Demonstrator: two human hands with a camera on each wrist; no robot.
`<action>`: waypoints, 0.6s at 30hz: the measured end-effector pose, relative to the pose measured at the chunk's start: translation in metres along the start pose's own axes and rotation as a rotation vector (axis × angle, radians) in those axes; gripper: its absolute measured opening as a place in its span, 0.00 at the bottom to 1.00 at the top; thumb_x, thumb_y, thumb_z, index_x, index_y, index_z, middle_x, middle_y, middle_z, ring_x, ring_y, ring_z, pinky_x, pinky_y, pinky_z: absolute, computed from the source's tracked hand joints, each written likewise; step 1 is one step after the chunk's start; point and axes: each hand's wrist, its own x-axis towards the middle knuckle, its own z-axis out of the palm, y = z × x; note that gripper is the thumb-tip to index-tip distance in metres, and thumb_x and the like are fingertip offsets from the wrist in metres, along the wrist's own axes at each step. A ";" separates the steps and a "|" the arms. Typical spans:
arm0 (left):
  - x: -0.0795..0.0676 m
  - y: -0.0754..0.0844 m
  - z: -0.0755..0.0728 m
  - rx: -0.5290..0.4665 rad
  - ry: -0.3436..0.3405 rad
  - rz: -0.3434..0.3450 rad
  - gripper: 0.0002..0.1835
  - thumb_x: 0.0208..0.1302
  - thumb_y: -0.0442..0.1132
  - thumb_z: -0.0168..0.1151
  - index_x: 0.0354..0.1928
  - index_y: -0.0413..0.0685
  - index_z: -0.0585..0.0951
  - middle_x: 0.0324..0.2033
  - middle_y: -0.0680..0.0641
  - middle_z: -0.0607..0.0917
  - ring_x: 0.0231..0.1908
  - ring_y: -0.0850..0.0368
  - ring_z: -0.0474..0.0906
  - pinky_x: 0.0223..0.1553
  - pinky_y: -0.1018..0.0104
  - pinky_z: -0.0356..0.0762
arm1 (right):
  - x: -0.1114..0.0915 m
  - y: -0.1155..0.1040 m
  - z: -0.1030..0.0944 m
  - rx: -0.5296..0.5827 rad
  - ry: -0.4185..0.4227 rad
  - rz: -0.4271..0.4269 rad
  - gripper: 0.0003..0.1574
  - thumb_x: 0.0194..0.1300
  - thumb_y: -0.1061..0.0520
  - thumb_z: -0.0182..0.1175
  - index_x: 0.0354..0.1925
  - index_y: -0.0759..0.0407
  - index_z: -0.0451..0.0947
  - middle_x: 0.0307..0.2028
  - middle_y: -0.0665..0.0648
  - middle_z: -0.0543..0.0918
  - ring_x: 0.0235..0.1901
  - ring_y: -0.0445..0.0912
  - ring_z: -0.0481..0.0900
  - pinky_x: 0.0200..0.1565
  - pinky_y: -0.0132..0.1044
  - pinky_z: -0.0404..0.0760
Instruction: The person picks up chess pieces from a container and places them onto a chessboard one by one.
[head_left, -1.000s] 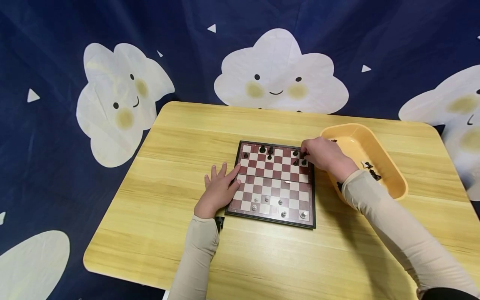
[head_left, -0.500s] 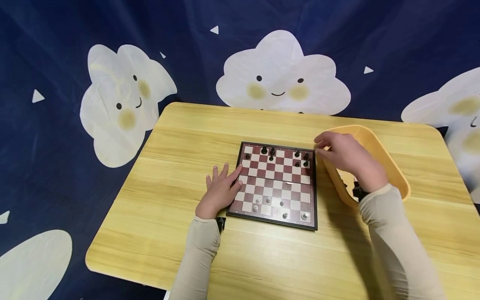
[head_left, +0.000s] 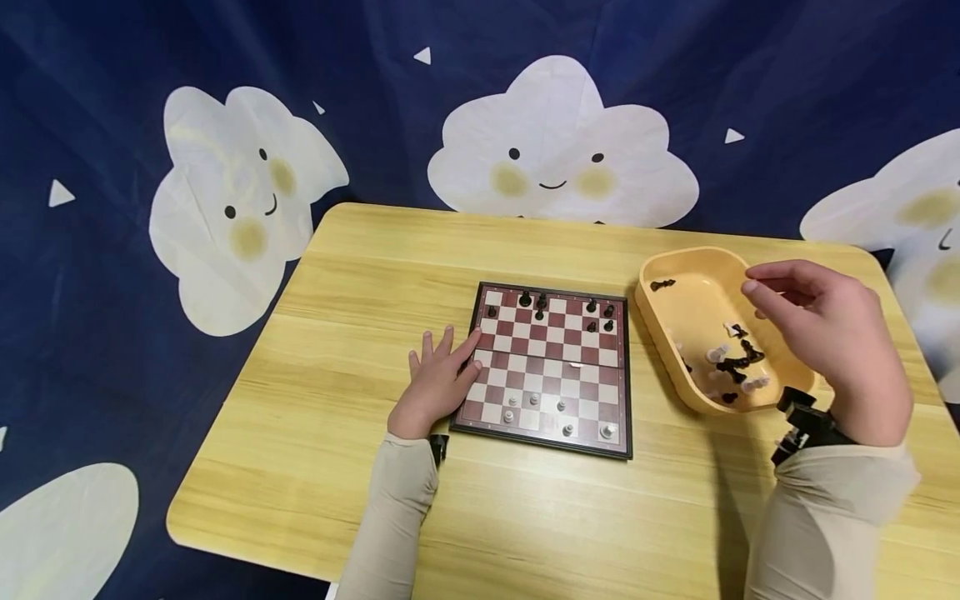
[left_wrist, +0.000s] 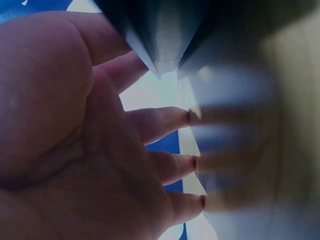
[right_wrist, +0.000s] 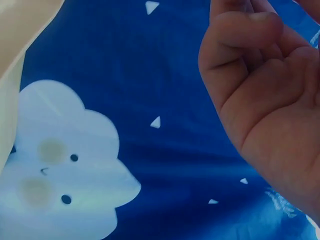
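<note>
A folding chessboard [head_left: 551, 348] lies on the table. My left hand [head_left: 433, 385] rests at its left edge with fingers spread, the thumb and forefinger over the rim. In the left wrist view, fingertips of that hand [left_wrist: 125, 140] touch the tabletop. Black chess pieces [head_left: 526, 298] stand along the far rows, and white chess pieces [head_left: 607, 430] along the near rows. My right hand [head_left: 847, 350] hovers above the right side of an orange plastic bin [head_left: 651, 325], fingers loosely bent, with nothing visible in it; the right wrist view shows a bare palm [right_wrist: 280, 110].
Several black and white chess pieces [head_left: 738, 364] lie loose in the bin, and one black piece [head_left: 662, 285] lies near its far left corner. The wooden table [head_left: 337, 333] ends at a dark blue curtain [head_left: 390, 125] with printed clouds.
My right hand has left the board's far right corner and moved right over the bin; a black piece stands at that corner. The left hand stays in place.
</note>
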 end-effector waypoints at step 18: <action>0.000 -0.001 0.001 0.006 0.007 0.002 0.30 0.82 0.50 0.49 0.81 0.60 0.61 0.80 0.33 0.49 0.78 0.29 0.27 0.72 0.27 0.27 | -0.015 0.015 -0.002 0.178 0.025 0.026 0.16 0.73 0.50 0.66 0.55 0.52 0.83 0.36 0.26 0.84 0.31 0.27 0.81 0.31 0.19 0.74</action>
